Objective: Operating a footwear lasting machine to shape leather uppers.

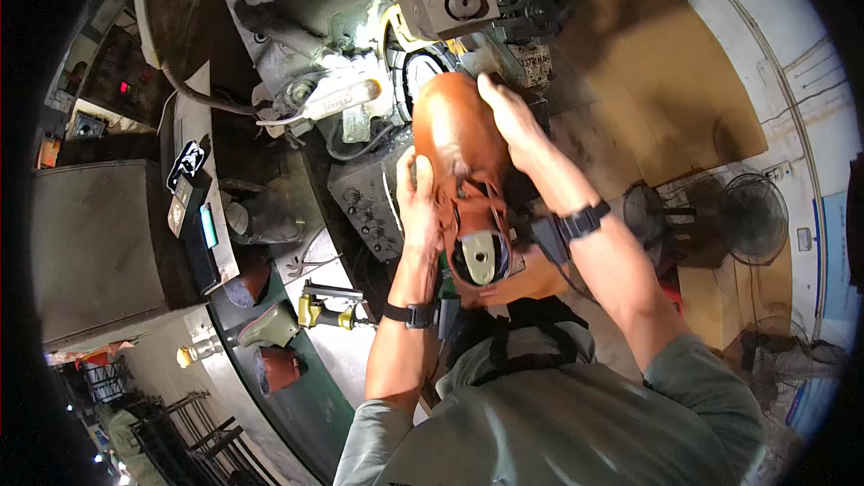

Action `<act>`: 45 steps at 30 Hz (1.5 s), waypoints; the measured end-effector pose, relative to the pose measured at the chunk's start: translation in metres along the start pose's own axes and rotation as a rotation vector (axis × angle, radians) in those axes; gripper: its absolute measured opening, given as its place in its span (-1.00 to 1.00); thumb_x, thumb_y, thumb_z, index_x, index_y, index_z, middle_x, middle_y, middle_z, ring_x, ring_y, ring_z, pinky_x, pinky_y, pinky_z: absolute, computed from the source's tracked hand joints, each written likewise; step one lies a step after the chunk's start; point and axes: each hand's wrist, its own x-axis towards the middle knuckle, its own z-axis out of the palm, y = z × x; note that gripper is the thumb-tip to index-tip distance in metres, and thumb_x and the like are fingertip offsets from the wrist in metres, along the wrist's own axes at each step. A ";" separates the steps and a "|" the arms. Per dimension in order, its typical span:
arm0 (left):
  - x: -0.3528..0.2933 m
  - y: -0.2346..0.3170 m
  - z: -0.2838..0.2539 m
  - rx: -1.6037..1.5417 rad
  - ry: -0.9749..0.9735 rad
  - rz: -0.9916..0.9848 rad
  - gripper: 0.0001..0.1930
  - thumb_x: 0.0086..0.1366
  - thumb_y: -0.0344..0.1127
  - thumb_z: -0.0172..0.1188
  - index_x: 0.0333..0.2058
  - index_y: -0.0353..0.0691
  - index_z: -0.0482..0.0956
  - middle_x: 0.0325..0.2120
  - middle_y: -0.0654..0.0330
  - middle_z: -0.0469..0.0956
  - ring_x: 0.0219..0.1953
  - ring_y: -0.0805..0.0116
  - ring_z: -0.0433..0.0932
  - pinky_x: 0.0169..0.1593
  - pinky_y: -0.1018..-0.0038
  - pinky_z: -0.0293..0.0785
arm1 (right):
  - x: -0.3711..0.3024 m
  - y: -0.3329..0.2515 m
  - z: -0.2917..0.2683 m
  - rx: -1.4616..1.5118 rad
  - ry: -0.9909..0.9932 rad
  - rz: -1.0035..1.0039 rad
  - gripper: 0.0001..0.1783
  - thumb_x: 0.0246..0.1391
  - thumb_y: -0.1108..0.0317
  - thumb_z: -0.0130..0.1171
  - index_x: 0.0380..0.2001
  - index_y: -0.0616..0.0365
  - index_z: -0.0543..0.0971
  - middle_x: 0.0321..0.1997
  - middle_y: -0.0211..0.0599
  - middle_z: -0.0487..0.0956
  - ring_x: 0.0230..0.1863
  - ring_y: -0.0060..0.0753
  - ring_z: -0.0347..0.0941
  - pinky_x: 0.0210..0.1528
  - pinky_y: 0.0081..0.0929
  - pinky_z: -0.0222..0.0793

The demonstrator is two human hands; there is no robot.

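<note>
Between my two hands is a brown leather shoe [457, 130], its toe pointing away from me toward the machine. A pale green shoe last [480, 256] shows in the shoe's opening at the near end. My left hand [418, 207] is closed along the shoe's left side, fingers partly hidden beneath it. My right hand [513, 121] grips the right side close to the toe. Just beyond the toe is the machine's brightly lit working head [416, 63], with a dark ring and a yellow part; whether the shoe touches it, I cannot tell.
A white lamp [342, 99] lights the machine from the left. Nearer on the left lie a yellow-and-black staple gun [326, 308] and a green conveyor [310, 409] carrying a last [272, 328] and brown shoes [277, 369]. Cardboard [661, 72] and fans [754, 219] stand to the right.
</note>
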 end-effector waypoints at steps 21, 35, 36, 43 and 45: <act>0.068 0.021 0.027 -0.336 -0.055 -0.046 -0.74 0.49 -0.27 0.12 0.00 -0.33 0.54 -0.18 0.08 0.65 -0.23 0.28 0.69 -0.18 0.35 0.69 | -0.015 -0.011 -0.008 0.667 -0.527 0.364 -0.57 0.43 0.07 -0.02 0.02 0.19 0.62 -0.05 -0.16 0.70 -0.12 -0.25 0.64 0.06 -0.30 0.58; 0.070 0.004 0.025 -0.238 0.019 -0.109 -0.55 0.57 0.02 -0.03 -0.02 -0.29 0.59 -0.20 0.11 0.68 -0.24 0.24 0.70 -0.12 0.23 0.68 | 0.019 0.012 -0.012 0.657 -0.480 0.283 -0.58 0.42 0.12 -0.03 0.07 0.18 0.61 -0.01 -0.19 0.68 -0.03 -0.26 0.63 0.14 -0.27 0.54; 0.065 -0.001 0.040 -0.192 0.148 -0.122 -0.53 0.58 0.01 -0.07 0.02 -0.31 0.57 -0.14 0.07 0.67 -0.17 0.21 0.69 -0.06 0.21 0.67 | 0.053 0.042 -0.022 0.670 -0.568 0.450 -0.58 0.42 0.13 -0.03 0.09 0.19 0.60 0.02 -0.20 0.67 -0.02 -0.25 0.63 0.14 -0.27 0.54; 0.067 -0.036 0.005 -0.156 0.340 0.001 -0.73 0.47 -0.27 -0.03 -0.23 -0.34 0.57 -0.29 0.12 0.62 -0.30 0.30 0.63 -0.20 0.32 0.59 | 0.027 0.051 -0.007 0.366 -0.392 0.288 -0.53 0.43 0.12 -0.10 0.05 0.30 0.58 -0.13 -0.06 0.69 -0.19 -0.23 0.68 -0.06 -0.31 0.65; 0.086 -0.053 -0.016 -0.068 0.340 0.050 -0.76 0.48 -0.29 0.00 -0.27 -0.33 0.56 -0.32 0.14 0.61 -0.31 0.33 0.62 -0.21 0.34 0.58 | 0.063 0.095 -0.011 0.562 -0.469 0.406 -0.56 0.41 0.13 -0.05 -0.05 0.32 0.61 -0.23 -0.06 0.69 -0.31 -0.16 0.68 -0.17 -0.20 0.68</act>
